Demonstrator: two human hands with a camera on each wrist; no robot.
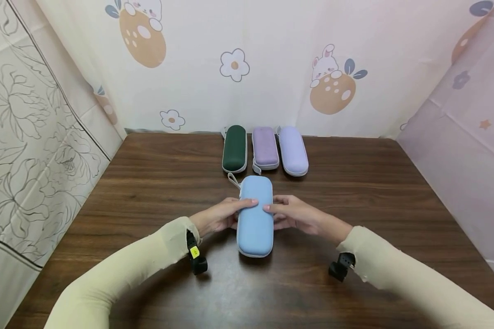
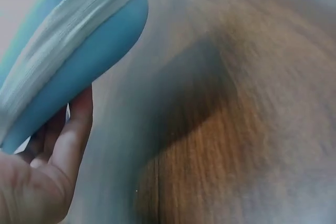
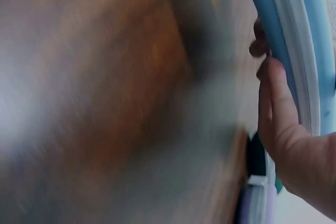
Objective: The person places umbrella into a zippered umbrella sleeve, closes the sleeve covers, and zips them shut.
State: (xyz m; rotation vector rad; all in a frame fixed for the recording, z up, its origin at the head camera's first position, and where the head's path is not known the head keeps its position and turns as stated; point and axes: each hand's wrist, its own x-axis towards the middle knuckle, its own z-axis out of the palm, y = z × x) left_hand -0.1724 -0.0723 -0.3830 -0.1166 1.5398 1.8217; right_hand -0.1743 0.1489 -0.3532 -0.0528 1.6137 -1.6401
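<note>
Between both hands is a light blue zippered case (image 1: pixel 255 228), long with rounded ends, a grey-white zip band round its side and a small strap loop at its far left corner. My left hand (image 1: pixel 224 214) grips its left side, thumb on top and fingers underneath. From the right, my right hand (image 1: pixel 294 214) grips it the same way, its thumb on the lid. In the left wrist view the case (image 2: pixel 100 40) is held above the table, its shadow on the wood. The right wrist view shows fingers (image 3: pixel 281 93) under the case's edge.
Behind the blue case lie a dark green case (image 1: pixel 234 148), a purple case (image 1: pixel 265 147) and a lavender case (image 1: pixel 293 151), side by side near the back edge of the brown wooden table (image 1: pixel 169 160). A patterned curtain (image 1: pixel 271 91) hangs behind the table.
</note>
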